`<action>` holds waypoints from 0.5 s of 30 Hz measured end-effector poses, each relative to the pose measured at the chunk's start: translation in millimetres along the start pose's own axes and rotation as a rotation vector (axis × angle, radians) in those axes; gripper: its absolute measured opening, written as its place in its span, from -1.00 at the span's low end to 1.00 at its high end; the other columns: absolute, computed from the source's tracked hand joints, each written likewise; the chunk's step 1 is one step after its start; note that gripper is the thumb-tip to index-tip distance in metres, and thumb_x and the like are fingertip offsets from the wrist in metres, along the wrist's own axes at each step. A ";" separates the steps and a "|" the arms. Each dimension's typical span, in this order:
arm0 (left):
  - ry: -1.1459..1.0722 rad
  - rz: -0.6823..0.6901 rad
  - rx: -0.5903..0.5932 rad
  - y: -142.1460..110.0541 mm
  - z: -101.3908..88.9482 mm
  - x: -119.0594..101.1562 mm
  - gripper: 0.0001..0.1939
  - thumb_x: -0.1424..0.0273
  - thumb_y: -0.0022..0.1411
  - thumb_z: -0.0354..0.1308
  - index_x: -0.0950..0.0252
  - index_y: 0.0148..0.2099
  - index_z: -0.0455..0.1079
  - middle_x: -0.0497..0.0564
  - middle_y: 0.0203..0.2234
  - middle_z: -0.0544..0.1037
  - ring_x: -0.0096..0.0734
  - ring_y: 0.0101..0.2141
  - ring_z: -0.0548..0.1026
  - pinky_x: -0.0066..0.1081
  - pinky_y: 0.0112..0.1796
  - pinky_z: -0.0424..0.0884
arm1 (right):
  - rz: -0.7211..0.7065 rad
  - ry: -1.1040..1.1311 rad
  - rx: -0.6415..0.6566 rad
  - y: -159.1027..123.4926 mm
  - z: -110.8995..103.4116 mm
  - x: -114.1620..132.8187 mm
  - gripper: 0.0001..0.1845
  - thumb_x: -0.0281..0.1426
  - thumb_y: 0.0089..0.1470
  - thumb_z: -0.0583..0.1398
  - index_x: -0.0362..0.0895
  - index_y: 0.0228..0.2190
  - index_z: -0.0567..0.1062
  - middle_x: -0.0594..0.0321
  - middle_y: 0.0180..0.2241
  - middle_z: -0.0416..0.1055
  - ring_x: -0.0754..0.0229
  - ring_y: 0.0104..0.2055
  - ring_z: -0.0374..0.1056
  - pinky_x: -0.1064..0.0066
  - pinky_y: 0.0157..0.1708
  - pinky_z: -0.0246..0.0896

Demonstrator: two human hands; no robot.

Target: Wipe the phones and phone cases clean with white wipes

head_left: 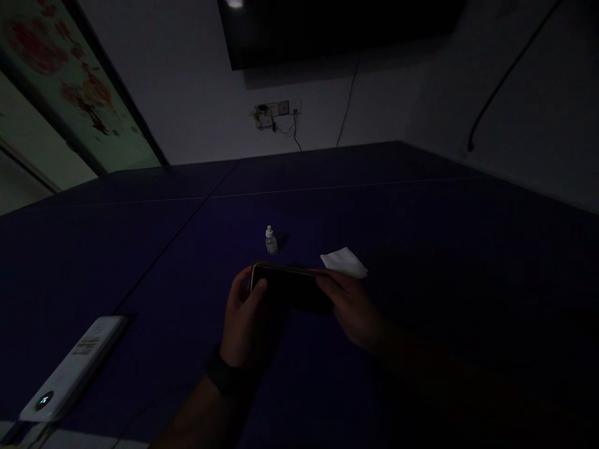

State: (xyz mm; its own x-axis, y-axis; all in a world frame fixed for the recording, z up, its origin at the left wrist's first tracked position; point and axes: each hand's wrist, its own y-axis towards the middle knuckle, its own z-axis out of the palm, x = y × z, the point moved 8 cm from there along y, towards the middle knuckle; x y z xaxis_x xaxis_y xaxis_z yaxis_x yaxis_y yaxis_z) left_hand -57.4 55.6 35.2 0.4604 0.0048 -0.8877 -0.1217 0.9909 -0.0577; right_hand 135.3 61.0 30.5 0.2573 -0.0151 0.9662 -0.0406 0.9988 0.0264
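In the dim head view a dark smartphone [292,290] is held level between both hands, its black screen tilted up towards me. My left hand [243,312] grips its left end, the thumb lying on the screen's edge. At the other end my right hand [349,305] pinches it, thumb on top. The fingers beneath the phone are mostly hidden. Just beyond the phone stands a small clear dropper bottle [271,243] with a white cap. A folded white cloth or tissue [345,260] lies behind my right hand.
A long white device with a small lit display [75,368], likely a power bank, lies at the left on the dark blue surface [187,274]. Cables run near its lower end. At the back are wall sockets [276,111] with cords, below a dark screen [337,31].
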 end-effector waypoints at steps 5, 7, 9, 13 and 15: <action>0.388 0.144 0.107 5.5 3.6 -23.3 -0.56 0.29 -0.02 0.50 0.22 -0.07 0.53 0.00 -0.22 0.62 -0.27 -0.17 0.57 -0.34 -0.14 0.47 | -0.136 -0.246 -0.042 -2.3 -9.0 25.2 -0.66 -0.11 -0.06 0.45 0.03 -0.24 0.70 0.19 -0.22 0.66 0.00 -0.17 0.56 0.12 -0.07 0.43; 0.368 0.157 0.107 2.6 4.3 -24.9 -0.63 0.28 -0.02 0.50 0.24 -0.18 0.50 -0.03 -0.32 0.60 -0.31 -0.26 0.56 -0.38 -0.24 0.47 | -0.121 -0.098 -0.074 -1.8 -12.1 27.1 -0.62 -0.11 -0.13 0.49 0.05 -0.23 0.69 0.20 -0.21 0.66 0.00 -0.16 0.56 0.10 -0.07 0.43; 0.268 0.155 0.099 -2.3 5.8 -20.7 -0.63 0.27 0.00 0.50 0.25 -0.21 0.45 -0.04 -0.35 0.58 -0.35 -0.30 0.54 -0.41 -0.27 0.46 | -0.110 0.143 -0.069 -0.5 -10.2 26.3 -0.55 -0.09 -0.17 0.51 0.05 -0.21 0.67 0.19 -0.17 0.65 -0.02 -0.10 0.55 0.07 -0.01 0.42; 0.012 0.095 0.114 -8.2 11.6 -2.4 -0.59 0.29 0.05 0.49 0.23 -0.18 0.34 -0.01 -0.21 0.60 -0.33 -0.21 0.57 -0.35 -0.18 0.48 | -0.103 0.405 -0.010 1.7 1.6 21.1 -0.59 -0.01 -0.02 0.43 0.02 -0.22 0.64 0.16 -0.08 0.63 -0.04 0.05 0.49 0.05 0.14 0.32; -0.043 0.050 0.125 -7.4 13.5 5.4 -0.58 0.30 0.06 0.48 0.23 -0.19 0.29 0.01 -0.14 0.60 -0.29 -0.15 0.58 -0.31 -0.14 0.48 | -0.053 0.438 0.017 2.4 7.6 14.0 -0.57 0.05 0.05 0.37 0.02 -0.19 0.62 0.16 -0.04 0.61 -0.06 0.10 0.46 0.03 0.15 0.30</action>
State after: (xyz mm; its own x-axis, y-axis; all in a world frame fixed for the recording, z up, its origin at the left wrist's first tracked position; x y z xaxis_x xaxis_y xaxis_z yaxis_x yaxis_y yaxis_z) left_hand -42.2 50.1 36.9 0.4938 0.0581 -0.8677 -0.0360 0.9983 0.0464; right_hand 131.5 62.8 46.0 0.6444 -0.0413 0.7636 -0.0317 0.9962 0.0807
